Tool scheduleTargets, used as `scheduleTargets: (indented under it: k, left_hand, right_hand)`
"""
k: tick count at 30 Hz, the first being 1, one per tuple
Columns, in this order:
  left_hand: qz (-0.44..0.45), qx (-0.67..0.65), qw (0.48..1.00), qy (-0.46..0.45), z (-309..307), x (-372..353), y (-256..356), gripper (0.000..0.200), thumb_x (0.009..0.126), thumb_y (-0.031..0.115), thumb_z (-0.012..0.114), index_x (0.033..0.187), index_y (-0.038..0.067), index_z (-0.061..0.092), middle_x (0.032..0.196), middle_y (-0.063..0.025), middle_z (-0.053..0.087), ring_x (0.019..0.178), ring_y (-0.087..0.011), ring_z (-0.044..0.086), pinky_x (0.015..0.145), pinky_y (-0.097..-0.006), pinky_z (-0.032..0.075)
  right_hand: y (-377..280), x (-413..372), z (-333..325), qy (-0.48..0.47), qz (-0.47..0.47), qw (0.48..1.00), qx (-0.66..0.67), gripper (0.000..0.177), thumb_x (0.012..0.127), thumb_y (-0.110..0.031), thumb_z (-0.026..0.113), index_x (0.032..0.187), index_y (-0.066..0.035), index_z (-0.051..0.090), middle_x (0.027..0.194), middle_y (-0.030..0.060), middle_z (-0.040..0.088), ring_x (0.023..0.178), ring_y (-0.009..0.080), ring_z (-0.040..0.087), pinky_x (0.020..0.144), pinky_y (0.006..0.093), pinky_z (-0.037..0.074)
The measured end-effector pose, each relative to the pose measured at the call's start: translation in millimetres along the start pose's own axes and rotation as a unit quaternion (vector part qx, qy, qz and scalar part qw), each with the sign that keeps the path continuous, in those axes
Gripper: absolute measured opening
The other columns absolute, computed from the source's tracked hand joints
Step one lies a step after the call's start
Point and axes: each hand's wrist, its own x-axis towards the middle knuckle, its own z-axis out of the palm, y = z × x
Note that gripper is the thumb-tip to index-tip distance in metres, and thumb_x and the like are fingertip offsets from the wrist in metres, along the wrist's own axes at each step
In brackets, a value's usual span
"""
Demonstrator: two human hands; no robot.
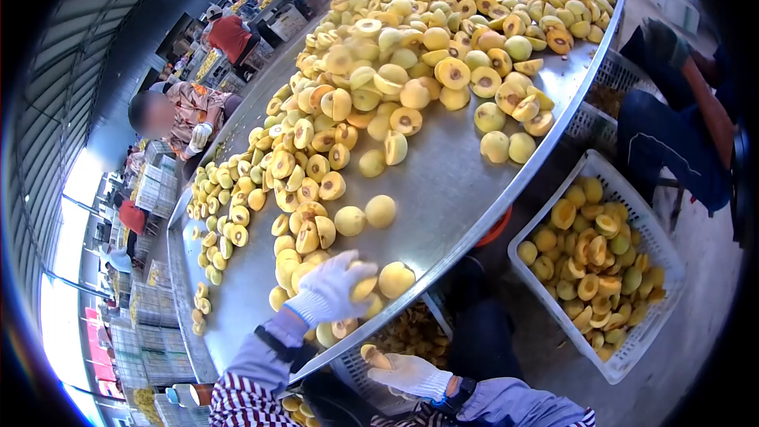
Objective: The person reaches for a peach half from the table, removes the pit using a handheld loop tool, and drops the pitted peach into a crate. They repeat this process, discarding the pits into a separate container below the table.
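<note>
My left hand, in a white knit glove, is at the near edge of the metal table. Its fingers curl over a yellow peach half among other fruit. Just to its right lies a rounder yellow peach. Lower down, past the table's rim, my gloved right hand is closed around a small tan-orange piece that sticks out by the thumb; I cannot tell what it is. Below that hand, a crate of brownish fruit scraps is partly covered.
Halved peaches are heaped over the table's far side. A white crate of peach halves stands on the floor to the right, near a seated person's leg. Across the table sits a person in a patterned top. A raised metal rim edges the table.
</note>
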Motion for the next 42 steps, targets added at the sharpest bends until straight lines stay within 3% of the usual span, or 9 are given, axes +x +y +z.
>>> scheduleTargets:
  k: [5, 10, 14, 15, 19, 26, 30, 34, 42]
  left_hand:
    - [-0.021, -0.044, 0.981, -0.187, -29, 1, -21, 0.040, 0.086, 0.045, 0.069, 0.116, 0.018, 0.070, 0.123, -0.0135, 0.062, 0.112, -0.0298, 0.061, 0.095, -0.0377, 0.050]
    - [0.045, -0.057, 0.971, 0.229, -53, 103, -2, 0.041, 0.086, 0.047, 0.066, 0.111, 0.014, 0.069, 0.115, -0.0101, 0.066, 0.108, -0.0297, 0.062, 0.090, -0.0410, 0.051]
    - [0.058, 0.035, 0.952, 0.299, -57, 225, -9, 0.058, 0.081, 0.044, 0.073, 0.128, 0.013, 0.059, 0.138, -0.0156, 0.050, 0.135, -0.0340, 0.040, 0.110, -0.0406, 0.038]
    - [-0.012, 0.045, 0.961, 0.274, -60, 250, -5, 0.068, 0.080, 0.050, 0.072, 0.135, 0.014, 0.054, 0.146, -0.0175, 0.043, 0.140, -0.0362, 0.034, 0.115, -0.0417, 0.031]
    - [-0.117, 0.030, 0.975, 0.188, -70, 290, 1, 0.079, 0.078, 0.055, 0.071, 0.144, 0.018, 0.049, 0.156, -0.0177, 0.032, 0.142, -0.0393, 0.032, 0.117, -0.0434, 0.030]
    - [-0.054, -0.078, 0.992, 0.082, -49, 227, -35, 0.072, 0.080, 0.045, 0.073, 0.141, 0.013, 0.052, 0.151, -0.0176, 0.042, 0.136, -0.0351, 0.045, 0.114, -0.0400, 0.036]
    - [0.031, -0.046, 0.993, 0.102, -19, 157, -30, 0.067, 0.082, 0.041, 0.074, 0.137, 0.007, 0.054, 0.142, -0.0156, 0.054, 0.135, -0.0336, 0.046, 0.114, -0.0397, 0.035]
    - [-0.018, -0.060, 0.993, 0.104, 6, 97, -24, 0.066, 0.082, 0.044, 0.075, 0.136, 0.013, 0.056, 0.141, -0.0173, 0.053, 0.135, -0.0335, 0.046, 0.114, -0.0403, 0.036]
    - [-0.065, -0.042, 0.989, 0.127, 21, 22, -1, 0.063, 0.083, 0.050, 0.073, 0.129, 0.010, 0.060, 0.133, -0.0151, 0.060, 0.129, -0.0351, 0.052, 0.107, -0.0407, 0.044]
  right_hand:
    - [-11, -3, 1, -0.034, -0.037, 0.994, -0.098, 0.045, 0.096, -0.048, 0.051, 0.112, -0.007, 0.059, 0.097, 0.0191, 0.066, 0.094, 0.0388, 0.062, 0.086, 0.0443, 0.047]
    - [12, 19, 4, -0.022, -0.042, 0.989, -0.137, 0.047, 0.097, -0.050, 0.050, 0.115, -0.008, 0.059, 0.101, 0.0203, 0.067, 0.097, 0.0417, 0.064, 0.085, 0.0457, 0.048]
    - [33, 33, 3, 0.006, -0.061, 0.990, -0.126, 0.052, 0.097, -0.054, 0.048, 0.120, -0.009, 0.056, 0.103, 0.0231, 0.067, 0.098, 0.0435, 0.063, 0.085, 0.0477, 0.047]
    - [9, 4, 7, -0.055, -0.006, 0.972, 0.230, 0.012, 0.098, -0.025, 0.059, 0.093, -0.017, 0.051, 0.055, -0.0058, 0.043, 0.040, 0.0086, 0.040, 0.036, 0.0267, 0.028]
    - [2, 7, 4, -0.040, -0.017, 0.974, 0.223, 0.006, 0.098, -0.021, 0.058, 0.098, -0.017, 0.053, 0.056, -0.0052, 0.044, 0.040, 0.0093, 0.042, 0.036, 0.0266, 0.029]
    - [7, 12, 8, -0.009, -0.088, 0.983, 0.158, 0.007, 0.099, -0.022, 0.056, 0.098, -0.016, 0.053, 0.058, -0.0021, 0.048, 0.041, 0.0108, 0.045, 0.037, 0.0269, 0.032]
    - [5, 22, 4, -0.003, -0.017, 0.995, -0.100, 0.046, 0.096, -0.051, 0.051, 0.113, -0.008, 0.057, 0.084, 0.0155, 0.065, 0.081, 0.0353, 0.065, 0.076, 0.0429, 0.049]
    - [5, 19, 6, -0.006, 0.013, 1.000, -0.014, 0.034, 0.096, -0.045, 0.054, 0.103, -0.011, 0.056, 0.064, -0.0005, 0.054, 0.052, 0.0126, 0.054, 0.048, 0.0297, 0.041]
    - [16, 24, 10, 0.015, 0.008, 0.999, -0.038, 0.027, 0.092, -0.040, 0.054, 0.101, -0.015, 0.056, 0.062, -0.0022, 0.049, 0.044, 0.0122, 0.047, 0.041, 0.0277, 0.037]
